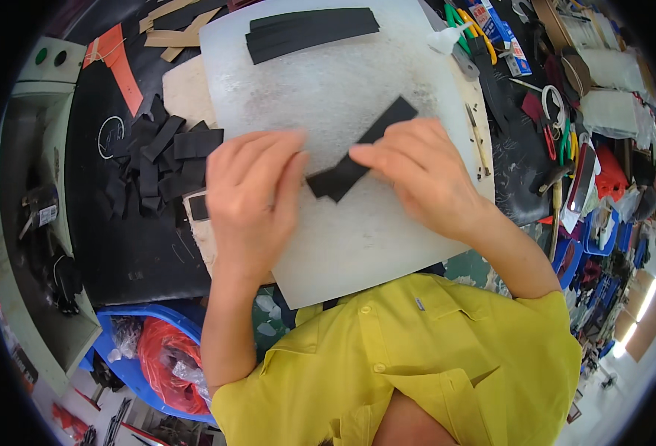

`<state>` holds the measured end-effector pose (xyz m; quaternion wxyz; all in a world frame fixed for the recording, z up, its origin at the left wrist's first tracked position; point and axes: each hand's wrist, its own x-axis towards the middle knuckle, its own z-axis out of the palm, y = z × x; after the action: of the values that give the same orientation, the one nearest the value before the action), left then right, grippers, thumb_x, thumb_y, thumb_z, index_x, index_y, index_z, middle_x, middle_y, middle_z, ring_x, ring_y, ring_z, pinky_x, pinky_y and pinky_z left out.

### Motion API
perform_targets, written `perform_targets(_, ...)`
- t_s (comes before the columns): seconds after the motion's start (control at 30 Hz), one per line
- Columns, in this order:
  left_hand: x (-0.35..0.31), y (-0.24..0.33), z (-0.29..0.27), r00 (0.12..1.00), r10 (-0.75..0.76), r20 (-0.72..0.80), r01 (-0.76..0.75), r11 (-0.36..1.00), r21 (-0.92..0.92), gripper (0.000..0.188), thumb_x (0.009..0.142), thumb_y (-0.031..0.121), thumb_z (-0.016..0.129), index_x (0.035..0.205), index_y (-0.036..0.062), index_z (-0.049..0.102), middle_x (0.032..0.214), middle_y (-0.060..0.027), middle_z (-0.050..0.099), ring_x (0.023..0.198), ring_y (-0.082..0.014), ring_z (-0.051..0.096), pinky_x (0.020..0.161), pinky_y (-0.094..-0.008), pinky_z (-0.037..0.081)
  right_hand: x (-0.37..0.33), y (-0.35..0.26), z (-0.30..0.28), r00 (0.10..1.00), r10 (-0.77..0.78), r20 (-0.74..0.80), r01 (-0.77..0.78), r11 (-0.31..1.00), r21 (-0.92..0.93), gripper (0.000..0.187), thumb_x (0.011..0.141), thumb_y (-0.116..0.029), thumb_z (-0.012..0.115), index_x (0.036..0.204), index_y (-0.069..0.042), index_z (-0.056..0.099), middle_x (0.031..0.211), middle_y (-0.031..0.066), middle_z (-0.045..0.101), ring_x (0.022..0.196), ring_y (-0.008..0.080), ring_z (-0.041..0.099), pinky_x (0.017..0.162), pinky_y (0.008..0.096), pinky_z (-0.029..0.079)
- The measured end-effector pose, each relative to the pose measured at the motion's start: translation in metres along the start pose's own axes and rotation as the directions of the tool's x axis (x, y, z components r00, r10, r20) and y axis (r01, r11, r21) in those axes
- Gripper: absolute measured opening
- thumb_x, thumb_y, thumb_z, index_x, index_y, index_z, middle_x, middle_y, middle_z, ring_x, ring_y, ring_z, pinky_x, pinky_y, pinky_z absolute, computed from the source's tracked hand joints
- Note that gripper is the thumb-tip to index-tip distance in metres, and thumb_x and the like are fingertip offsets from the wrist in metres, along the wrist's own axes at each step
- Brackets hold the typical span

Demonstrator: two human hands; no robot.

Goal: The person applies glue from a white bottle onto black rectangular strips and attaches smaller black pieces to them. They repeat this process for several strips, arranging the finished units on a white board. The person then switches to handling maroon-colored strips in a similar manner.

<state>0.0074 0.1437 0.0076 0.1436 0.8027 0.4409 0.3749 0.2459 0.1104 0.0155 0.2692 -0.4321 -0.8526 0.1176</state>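
Note:
My right hand (428,171) pinches a black strip (389,123) between thumb and fingers, over a pale, translucent board (357,245). The strip slants from upper right to lower left. At its lower end a short black piece (320,183) sticks out to the left; I cannot tell whether it is a fold or a second strip. To the left, my left hand (253,186) is raised above the board, apart from the strip. Its fingers are bent and drawn toward the thumb, with slightly blurred tips. Whatever they may hold is hidden.
Several long black strips (309,31) lie stacked at the board's far edge. Left of it is a heap of short black pieces (157,160). A white nozzle bottle (445,40) and yellow-handled tool (484,37) are far right. A blue tub (112,327) stands lower left.

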Motion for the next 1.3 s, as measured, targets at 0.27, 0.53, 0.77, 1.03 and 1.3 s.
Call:
perform_targets(0.27, 0.011, 0.035, 0.022, 0.963, 0.167, 0.210, -0.186, 0.979, 0.077, 0.031, 0.078, 0.013, 0.081, 0.106, 0.0048, 0.075, 0.111, -0.0067, 0.074, 0.100, -0.0308, 0.065, 0.088, -0.0425, 0.048, -0.049, -0.024, -0.028, 0.986, -0.087, 0.139, 0.076, 0.994, 0.084, 0.029, 0.075, -0.012, 0.067, 0.103, -0.005, 0.069, 0.098, 0.0068, 0.066, 0.098, 0.0260, 0.062, 0.089, 0.0413, 0.048)
perform_targets(0.53, -0.013, 0.033, 0.018, 0.947, 0.167, 0.276, -0.181, 0.983, 0.027, 0.031, 0.077, 0.007, 0.079, 0.108, 0.0050, 0.075, 0.122, -0.0063, 0.072, 0.117, -0.0334, 0.062, 0.092, -0.0456, 0.045, 0.060, 0.035, 0.001, 0.974, -0.045, -0.223, 0.034, 0.998, -0.053, 0.026, 0.079, -0.005, 0.067, 0.106, -0.003, 0.070, 0.108, 0.0106, 0.070, 0.105, 0.0288, 0.065, 0.091, 0.0407, 0.050)
perform_targets(0.77, -0.025, 0.031, -0.003, 0.988, 0.061, 0.144, -0.058, 0.998, -0.020, 0.028, 0.077, 0.001, 0.080, 0.104, 0.0033, 0.075, 0.113, -0.0115, 0.074, 0.112, -0.0327, 0.066, 0.093, -0.0444, 0.049, 0.071, 0.064, 0.022, 0.971, -0.193, -0.142, 0.167, 0.970, -0.179, 0.020, 0.081, -0.008, 0.063, 0.099, -0.006, 0.072, 0.104, 0.0055, 0.074, 0.104, 0.0242, 0.067, 0.089, 0.0376, 0.050)
perform_targets(1.03, 0.005, -0.004, -0.010, 0.998, -0.033, -0.060, 0.032, 0.999, -0.018, 0.026, 0.081, -0.010, 0.072, 0.106, -0.0005, 0.074, 0.102, -0.0132, 0.075, 0.098, -0.0288, 0.070, 0.086, -0.0364, 0.054, 0.019, 0.033, -0.005, 0.954, -0.289, -0.081, 0.276, 0.951, -0.139, 0.019, 0.075, -0.010, 0.069, 0.093, -0.007, 0.072, 0.101, 0.0042, 0.073, 0.101, 0.0222, 0.068, 0.089, 0.0391, 0.050)
perform_targets(1.3, 0.038, -0.012, 0.016, 0.998, 0.011, 0.069, -0.015, 0.999, 0.051, 0.019, 0.087, -0.004, 0.070, 0.105, 0.0021, 0.072, 0.099, -0.0102, 0.072, 0.086, -0.0250, 0.070, 0.078, -0.0325, 0.053, -0.001, 0.016, -0.003, 0.973, -0.223, -0.059, 0.215, 0.970, -0.115, 0.021, 0.075, -0.010, 0.071, 0.096, -0.006, 0.073, 0.105, 0.0059, 0.073, 0.102, 0.0228, 0.068, 0.087, 0.0392, 0.051)
